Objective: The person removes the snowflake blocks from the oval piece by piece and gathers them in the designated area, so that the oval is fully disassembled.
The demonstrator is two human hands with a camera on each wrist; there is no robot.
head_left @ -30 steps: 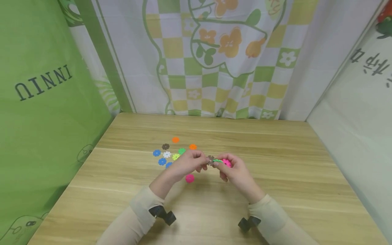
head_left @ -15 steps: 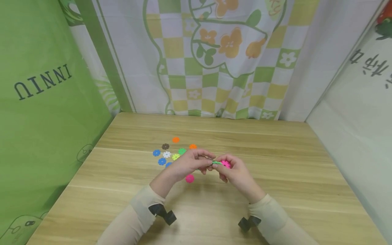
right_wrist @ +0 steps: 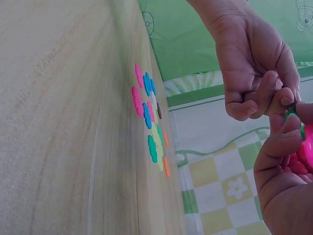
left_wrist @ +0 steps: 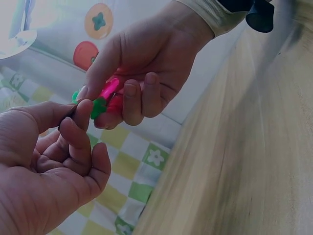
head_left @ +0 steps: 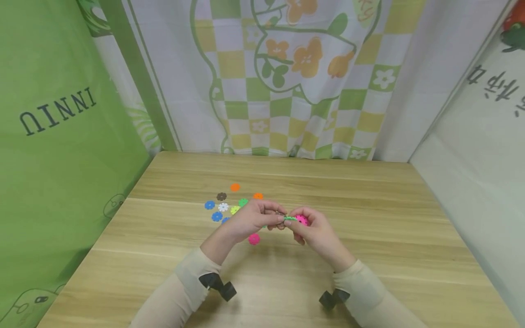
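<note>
Above the table, my left hand [head_left: 259,214] pinches a dark brown notched plastic disc [left_wrist: 67,116] between thumb and fingertips. In the head view those fingers mostly hide it. My right hand [head_left: 317,228] grips a green notched disc [head_left: 290,218] joined to a pink notched disc [head_left: 301,220], thumb on the green one. Both hands' fingertips meet where the brown disc's edge is at the green disc. The pink disc [left_wrist: 110,88] sits against the right palm side in the left wrist view.
Loose notched discs lie on the wooden table [head_left: 389,228] left of the hands: an orange disc [head_left: 235,187], a brown disc [head_left: 221,196], a white disc [head_left: 223,207], blue discs [head_left: 209,205] and a pink disc [head_left: 254,238]. A patterned curtain [head_left: 287,109] hangs behind.
The left fingers have closed in toward the right hand. The brown disc, seen face-on between the hands one second ago, is now mostly covered by them. The loose discs have stayed put.
</note>
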